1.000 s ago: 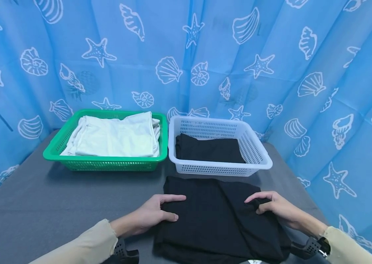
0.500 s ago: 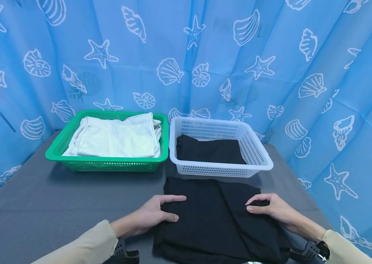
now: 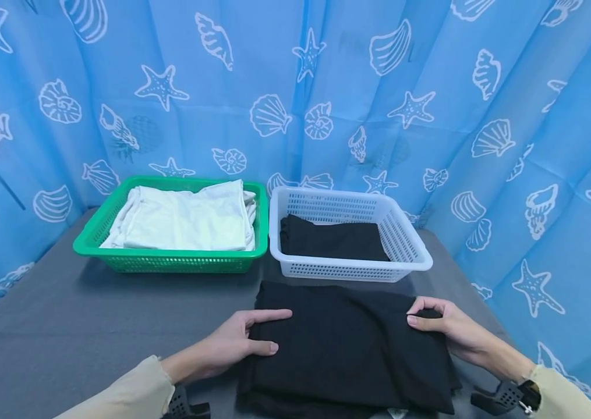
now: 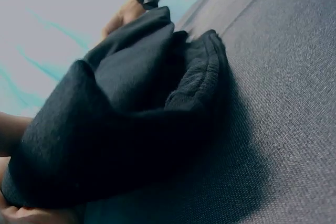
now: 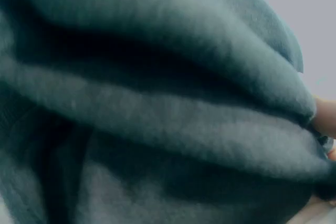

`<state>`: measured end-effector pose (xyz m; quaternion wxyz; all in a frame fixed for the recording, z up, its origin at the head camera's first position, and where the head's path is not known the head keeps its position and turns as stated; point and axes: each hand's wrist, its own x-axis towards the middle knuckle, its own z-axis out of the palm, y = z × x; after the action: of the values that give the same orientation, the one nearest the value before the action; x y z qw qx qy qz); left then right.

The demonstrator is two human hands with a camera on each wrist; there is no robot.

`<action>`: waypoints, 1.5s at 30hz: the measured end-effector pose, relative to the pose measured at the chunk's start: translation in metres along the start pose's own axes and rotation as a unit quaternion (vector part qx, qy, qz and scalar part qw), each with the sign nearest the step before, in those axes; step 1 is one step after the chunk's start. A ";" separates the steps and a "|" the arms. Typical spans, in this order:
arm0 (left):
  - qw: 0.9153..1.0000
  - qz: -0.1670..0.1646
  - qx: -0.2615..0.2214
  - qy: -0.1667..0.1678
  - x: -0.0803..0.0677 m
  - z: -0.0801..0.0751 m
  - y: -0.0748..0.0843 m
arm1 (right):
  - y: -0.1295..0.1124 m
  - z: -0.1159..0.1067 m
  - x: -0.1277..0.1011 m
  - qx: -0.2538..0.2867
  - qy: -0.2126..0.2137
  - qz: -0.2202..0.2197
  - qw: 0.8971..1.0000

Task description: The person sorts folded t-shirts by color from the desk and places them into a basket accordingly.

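Note:
A folded black garment (image 3: pixel 347 343) lies on the grey table (image 3: pixel 91 326) in front of me. My left hand (image 3: pixel 276 330) grips its left edge, forefinger and thumb on top. In the left wrist view that edge of the garment (image 4: pixel 131 119) is lifted a little off the table (image 4: pixel 294 103). At the far right corner my right hand (image 3: pixel 414 311) pinches the garment with curled fingers. Dark folds of the garment (image 5: pixel 157 103) fill the right wrist view.
A green basket (image 3: pixel 169 254) of folded white clothes (image 3: pixel 185 218) stands at the back left. Beside it a white basket (image 3: pixel 350 270) holds a folded black cloth (image 3: pixel 334 240). A blue shell-print curtain (image 3: pixel 510 87) closes in the table on three sides.
My right hand has moved out to the right with the garment's corner, and the slanted fold on top has flattened. The left hand has barely shifted.

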<state>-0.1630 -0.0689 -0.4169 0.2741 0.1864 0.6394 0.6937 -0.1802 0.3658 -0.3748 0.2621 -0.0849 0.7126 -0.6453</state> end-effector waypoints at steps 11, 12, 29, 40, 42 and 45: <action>0.997 0.066 -0.003 -0.035 -0.006 -0.002 0.020 | -0.034 -0.002 -0.006 -0.089 0.034 -0.039 0.995; 0.997 0.073 0.003 -0.039 -0.006 -0.002 0.023 | -0.038 -0.003 -0.007 -0.094 0.041 -0.043 0.994; 0.977 0.155 0.144 0.007 0.035 -0.023 0.106 | -0.117 -0.021 0.008 -0.066 0.119 -0.124 0.983; 0.966 0.124 0.203 0.104 0.101 -0.049 0.141 | -0.156 -0.048 0.059 -0.068 0.205 -0.113 0.970; 0.969 0.107 0.192 0.117 0.113 -0.055 0.140 | -0.158 -0.053 0.070 -0.061 0.208 -0.102 0.971; 0.970 0.091 0.191 0.123 0.129 -0.063 0.139 | -0.157 -0.061 0.084 -0.047 0.209 -0.093 0.972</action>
<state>-0.3223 -0.0431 -0.2984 0.0881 0.2060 0.7693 0.5983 -0.3151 0.3560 -0.2435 0.0418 -0.0261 0.7699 -0.6362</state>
